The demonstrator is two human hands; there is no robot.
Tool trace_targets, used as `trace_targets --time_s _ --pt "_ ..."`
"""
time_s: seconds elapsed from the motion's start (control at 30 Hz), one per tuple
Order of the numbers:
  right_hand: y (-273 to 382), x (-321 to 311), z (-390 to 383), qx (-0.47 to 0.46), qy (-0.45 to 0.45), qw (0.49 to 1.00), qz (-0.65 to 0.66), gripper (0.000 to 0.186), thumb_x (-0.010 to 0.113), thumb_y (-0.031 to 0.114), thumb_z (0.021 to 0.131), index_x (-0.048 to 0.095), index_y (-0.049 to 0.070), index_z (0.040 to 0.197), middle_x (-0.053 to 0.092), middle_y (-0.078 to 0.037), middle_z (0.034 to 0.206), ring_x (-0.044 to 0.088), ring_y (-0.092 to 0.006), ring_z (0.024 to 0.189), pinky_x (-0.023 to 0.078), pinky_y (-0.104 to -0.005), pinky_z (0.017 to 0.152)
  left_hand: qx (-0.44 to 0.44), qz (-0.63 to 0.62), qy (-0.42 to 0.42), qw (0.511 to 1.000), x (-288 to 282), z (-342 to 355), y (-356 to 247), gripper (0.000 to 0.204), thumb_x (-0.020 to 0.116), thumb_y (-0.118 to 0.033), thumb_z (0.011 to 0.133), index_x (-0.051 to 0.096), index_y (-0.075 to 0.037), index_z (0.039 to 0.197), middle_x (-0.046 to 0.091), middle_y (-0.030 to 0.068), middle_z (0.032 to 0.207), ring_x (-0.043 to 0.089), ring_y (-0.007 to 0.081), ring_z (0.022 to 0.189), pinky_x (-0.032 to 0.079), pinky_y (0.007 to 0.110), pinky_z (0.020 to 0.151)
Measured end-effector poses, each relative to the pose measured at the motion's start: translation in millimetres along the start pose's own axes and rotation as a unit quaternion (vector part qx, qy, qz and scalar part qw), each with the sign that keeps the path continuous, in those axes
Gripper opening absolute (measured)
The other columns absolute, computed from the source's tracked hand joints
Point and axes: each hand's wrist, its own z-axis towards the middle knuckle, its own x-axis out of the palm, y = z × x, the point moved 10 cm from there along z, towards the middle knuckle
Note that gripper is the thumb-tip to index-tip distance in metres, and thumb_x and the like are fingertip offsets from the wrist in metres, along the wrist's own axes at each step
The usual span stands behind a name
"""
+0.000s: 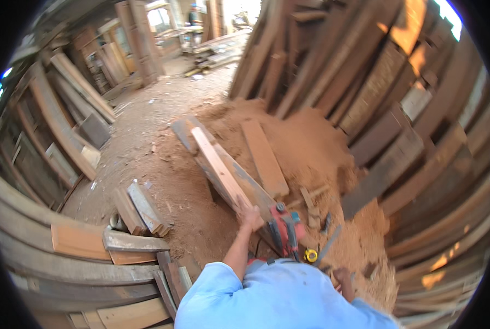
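Observation:
My left hand [249,216] grips the lower end of a pale narrow plank [215,159], which lies along a wider weathered board [187,131]. Just right of that hand sits a red power planer [280,230] with a dark top handle. My right hand [344,282] is low at the right, partly hidden by my blue shirt, its fingers curled; what it holds, if anything, I cannot make out. A yellow tape measure [311,255] and a grey strip [330,244] lie beside the planer.
Leaning boards [376,164] crowd the right side, over a sawdust heap [305,142] with a loose brown plank [264,159]. Timber [64,115] leans at the left; short offcuts [143,208] and stacked boards [64,257] lie lower left. More lumber [217,52] is at the back.

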Motion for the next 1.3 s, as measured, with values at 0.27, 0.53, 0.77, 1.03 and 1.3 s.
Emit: trace_targets --time_s 0.27,0.53,0.77,1.03,1.3 --pt "-115.1 16.3 -24.4 0.194 -0.281 0.903 0.261 0.030 0.062 0.027 0.087 0.069 0.000 0.074 0.067 -0.023 0.074 0.069 -0.0330 0.069 0.052 -0.0467 0.063 0.010 0.080 0.010 0.997 16.2 14.1 18.5 0.102 0.073 -0.032 0.081 0.017 -0.016 0.164 0.030 0.0432 0.148 0.047 0.0526 0.130 0.041 0.050 0.111" --pt "-152.4 26.2 -129.2 0.279 -0.308 0.826 0.382 0.026 0.062 0.022 0.085 0.069 -0.003 0.082 0.066 -0.023 0.076 0.068 -0.0340 0.076 0.051 -0.0448 0.070 0.027 0.095 0.024 0.995 30.9 26.3 26.7 0.103 0.073 -0.035 0.081 0.015 -0.017 0.165 0.034 0.0437 0.146 0.043 0.0539 0.130 0.037 0.050 0.114" --pt "-155.1 58.6 -159.8 0.334 -0.320 0.815 0.349 0.029 0.062 0.028 0.086 0.072 0.001 0.093 0.070 -0.026 0.094 0.069 -0.0412 0.092 0.053 -0.0473 0.080 0.053 0.102 0.030 0.993 28.7 19.5 13.6 0.100 0.070 -0.034 0.084 0.012 -0.020 0.165 0.033 0.0407 0.151 0.037 0.0531 0.138 0.034 0.052 0.116" --pt "-83.4 -18.7 -120.6 0.247 -0.226 0.874 0.352 0.041 0.065 0.030 0.087 0.068 -0.001 0.114 0.071 -0.027 0.107 0.068 -0.0416 0.106 0.053 -0.0466 0.091 0.041 0.102 0.015 0.994 23.2 15.9 16.2 0.100 0.073 -0.036 0.085 0.012 -0.024 0.165 0.034 0.0448 0.146 0.043 0.0552 0.133 0.038 0.053 0.113" --pt "28.0 -87.7 -39.2 0.060 -0.199 0.914 0.349 0.044 0.064 0.025 0.089 0.062 -0.004 0.122 0.068 -0.027 0.118 0.066 -0.0403 0.111 0.052 -0.0447 0.097 0.019 0.063 0.027 0.997 24.2 18.8 19.7 0.105 0.077 -0.031 0.083 0.012 -0.022 0.165 0.032 0.0448 0.146 0.043 0.0561 0.132 0.038 0.053 0.113"
